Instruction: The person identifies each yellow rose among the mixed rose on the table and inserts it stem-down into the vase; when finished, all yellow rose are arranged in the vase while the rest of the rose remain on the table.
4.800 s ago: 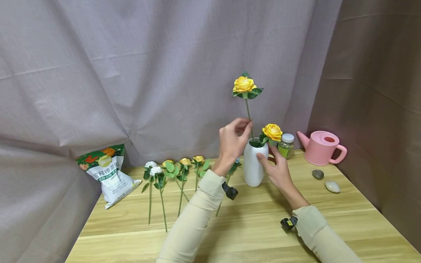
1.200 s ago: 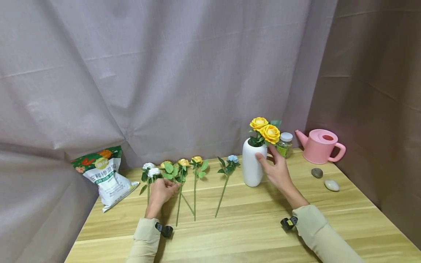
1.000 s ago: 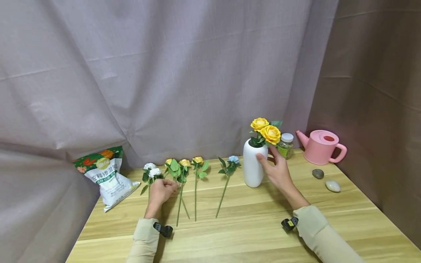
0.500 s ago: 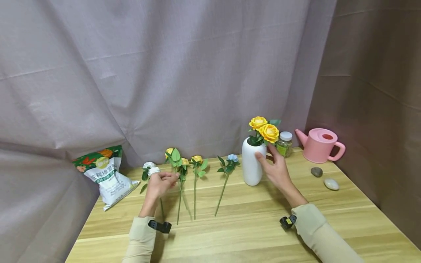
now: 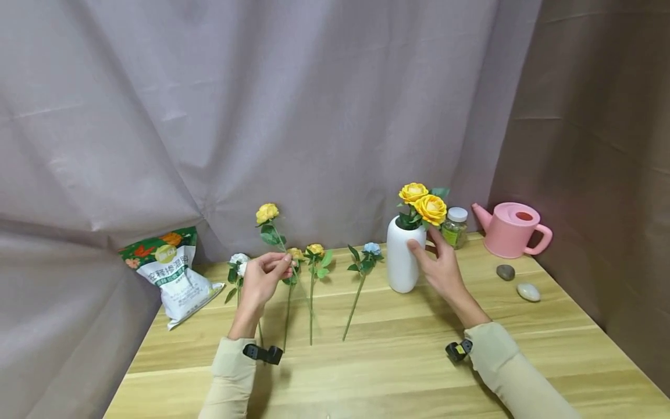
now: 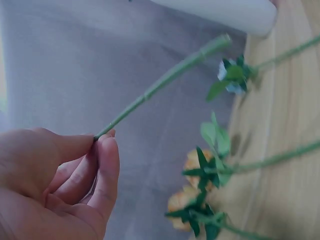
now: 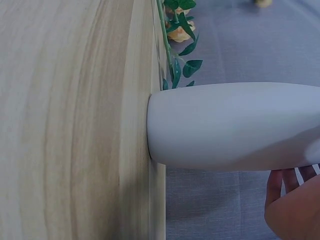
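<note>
My left hand [image 5: 262, 280] pinches a yellow rose [image 5: 267, 213] by its stem between thumb and fingers, its bloom raised above the row of lying flowers. In the left wrist view the stem [image 6: 165, 82] of that rose sticks out past my fingertips, its cut end near the vase. With thumb in front and fingers behind, my right hand [image 5: 445, 273] holds the white vase [image 5: 402, 265] near its top. The vase stands upright on the table, and two larger yellow roses [image 5: 430, 209] rise from its mouth. Their stems are hidden inside.
On the wooden table [image 5: 398, 372] lie white roses [image 5: 239, 260], two yellow roses [image 5: 315, 250] and a blue rose [image 5: 372, 249]. A printed bag [image 5: 180, 282] is at left. A lidded jar [image 5: 455, 230], pink watering can [image 5: 510, 233], dark stone [image 5: 505, 272] and pale stone [image 5: 528, 292] are at right.
A second large yellow rose has gone into the vase. My left hand moved left to the lying flowers and lifted a smaller yellow rose. My right hand stays on the vase.
</note>
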